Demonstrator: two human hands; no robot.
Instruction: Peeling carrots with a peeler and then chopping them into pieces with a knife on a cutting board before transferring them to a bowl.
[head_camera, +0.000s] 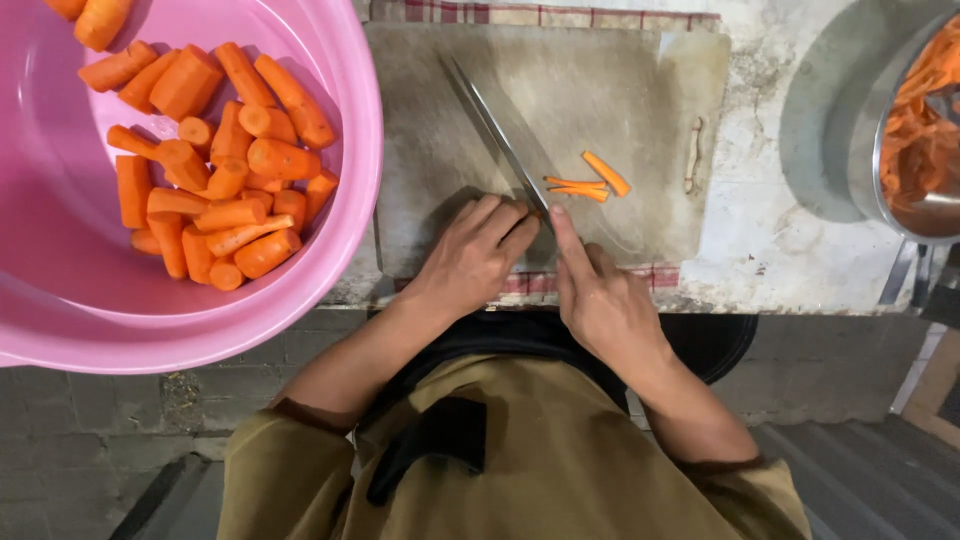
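Nearest you, both hands work at the near edge of the cutting board (560, 90). Your left hand (470, 255) is curled with its fingers (500, 222) drawn together and pressed down at the knife's heel; what lies under them is hidden, so I cannot tell whether they pin a carrot piece. Your right hand (600, 300) sits at 4 o'clock from the left one, its index finger stretched along the spine of the knife (495, 130), the other fingers closed on the handle, which is mostly covered.

The knife blade runs from the hands toward 11 o'clock across the board. It is judged thin, stiff and sharp; hold it only by the handle, with the forefinger on the spine, as now.

Just beyond the right hand, at 1 o'clock, lie the carrot strips (590, 182), a few slim sticks loosely grouped on the board. They are judged light, firm and likely to snap if bent, perhaps damp; pinch them mid-length or sweep them together.

The board rests on a checked cloth (540, 14) on the stained bench (770, 240).

At 10 o'clock, the pink basin (350, 210) holds peeled carrot chunks (215, 160), judged hard, rounded and apt to roll. Take each around its thick middle.

At the far right, 2 o'clock, a metal bowl (868, 150) holds shredded carrot.
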